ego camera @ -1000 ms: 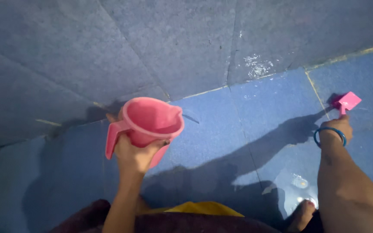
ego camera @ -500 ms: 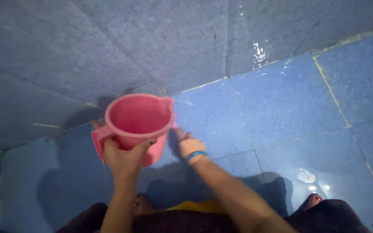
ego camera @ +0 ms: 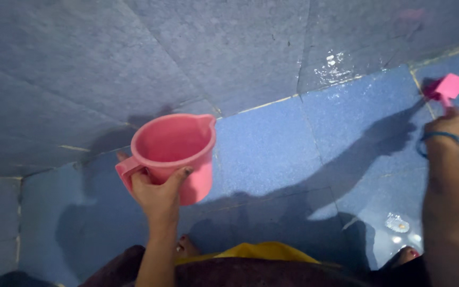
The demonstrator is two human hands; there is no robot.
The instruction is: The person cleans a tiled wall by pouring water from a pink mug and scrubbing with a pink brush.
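While my left hand (ego camera: pixel 158 194) is clamped on the pink mug (ego camera: pixel 175 154), thumb hooked over its rim and fingers wrapped by the handle, I hold it upright above the blue tiled floor (ego camera: pixel 272 154), close to where floor meets wall. Its inside looks empty, though I cannot tell for sure. My right hand (ego camera: pixel 450 127), wearing a blue bangle (ego camera: pixel 438 139), is closed around a small pink scraper (ego camera: pixel 447 87), well apart from the mug, over wet tiles.
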